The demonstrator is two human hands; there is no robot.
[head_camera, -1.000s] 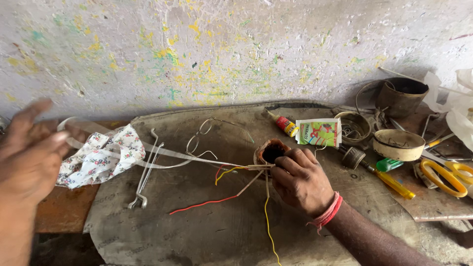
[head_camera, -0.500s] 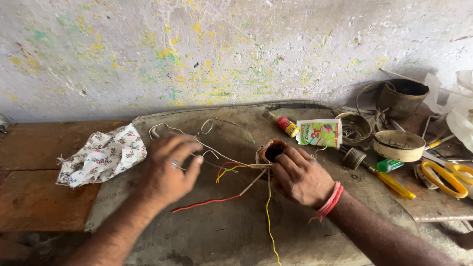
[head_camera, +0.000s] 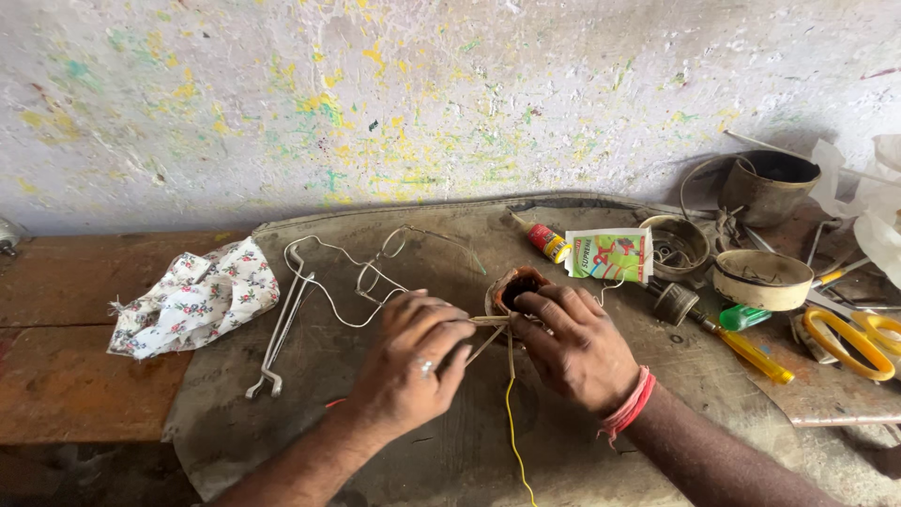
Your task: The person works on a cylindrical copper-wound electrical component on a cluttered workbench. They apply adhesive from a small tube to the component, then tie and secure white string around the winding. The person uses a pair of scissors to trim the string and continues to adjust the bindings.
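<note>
**Both hands close on a small wound coil at the middle of the mat**

The left hand and right hand meet over a small brown coil lying at the middle of a grey mat. The right fingers curl over the coil's near side and hold it; the left fingers are pinched shut on the pale strips that run out of the coil toward the left. A yellow wire trails from under the hands toward the near edge.

Left of the hands lie bent pale wires, and further left a flowered cloth rests half on the mat, half on the bare wood. Just beyond the coil, on the far side, lie a small glue bottle and a printed sachet. The right side is crowded: a shallow round tin, a dark metal pot, a yellow-handled screwdriver and yellow-handled scissors, all close together.

The mat covers a wooden worktop pushed against a pale wall flecked with yellow and green paint. Open room lies on the near left of the mat and on the wood at far left.
</note>
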